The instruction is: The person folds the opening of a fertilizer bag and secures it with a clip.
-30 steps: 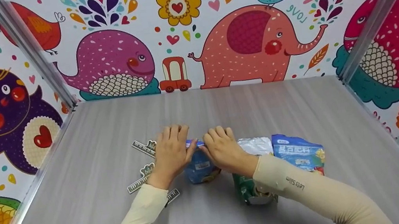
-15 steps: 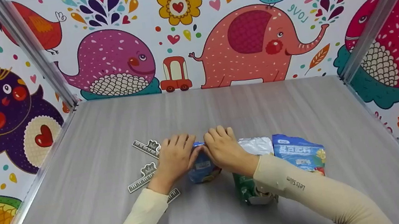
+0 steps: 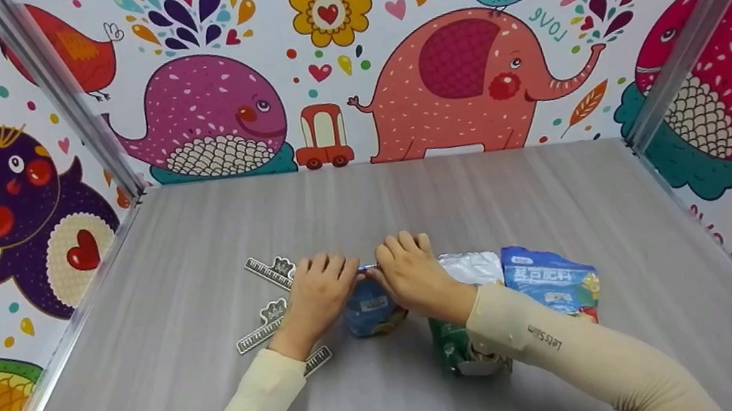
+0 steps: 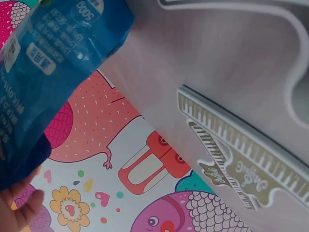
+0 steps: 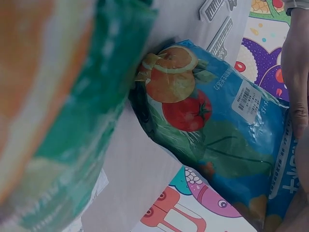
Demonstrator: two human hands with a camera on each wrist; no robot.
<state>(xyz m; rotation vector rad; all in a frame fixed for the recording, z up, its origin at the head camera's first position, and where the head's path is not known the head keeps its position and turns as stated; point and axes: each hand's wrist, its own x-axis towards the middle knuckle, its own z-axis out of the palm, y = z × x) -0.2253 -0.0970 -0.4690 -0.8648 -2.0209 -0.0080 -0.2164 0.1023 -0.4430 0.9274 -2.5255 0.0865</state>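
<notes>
A blue pouch (image 3: 371, 315) printed with fruit and vegetables stands upright in the middle of the table. My left hand (image 3: 323, 295) and right hand (image 3: 418, 276) pinch its top edge from either side, thumbs towards each other. In the left wrist view, the pouch (image 4: 63, 72) shows a "500g" mark, and fingertips (image 4: 29, 208) touch its top end. The right wrist view shows a barcode label on the pouch (image 5: 227, 130). Several keyboard-patterned clips (image 3: 268, 327) lie to the left of my left hand, one partly under the wrist.
Under my right forearm stands a green bag (image 3: 456, 348), partly hidden. Behind it is a silvery-white package (image 3: 473, 268). Another blue pouch (image 3: 552, 283) lies to the right. Patterned walls (image 3: 235, 109) enclose the grey table (image 3: 367, 212) at the back and sides.
My left hand has come down and slightly towards me. The blue top edge of the pouch has sunk between the hands and shows less. My right hand stays nearly in place.
</notes>
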